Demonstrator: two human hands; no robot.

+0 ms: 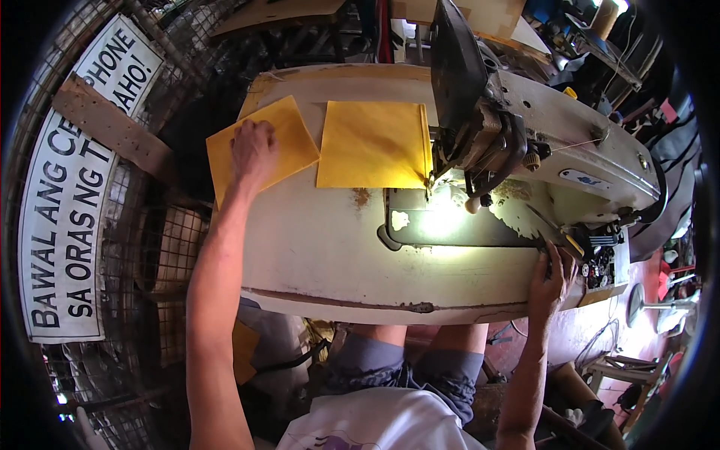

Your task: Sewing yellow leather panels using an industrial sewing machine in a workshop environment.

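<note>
My left hand [253, 150], a little blurred, has curled fingers on a yellow square piece [225, 166] lying askew at the table's left. A second yellow square [371, 142] lies beside it, its right edge by the needle area of the sewing machine [547, 120], whose lamp lights the dark plate [465, 229]. My right hand [549, 277] is at the front right of the table, fingers bent beside a black-and-yellow tool [574, 244]; what they hold, if anything, is unclear.
The white worktable [315, 262] has a worn front edge above my lap. A wire-mesh partition [172, 240] with a sign and a wooden board [112, 127] stands at the left. More yellow material [244, 349] hangs low left. A stool [615, 371] stands at lower right.
</note>
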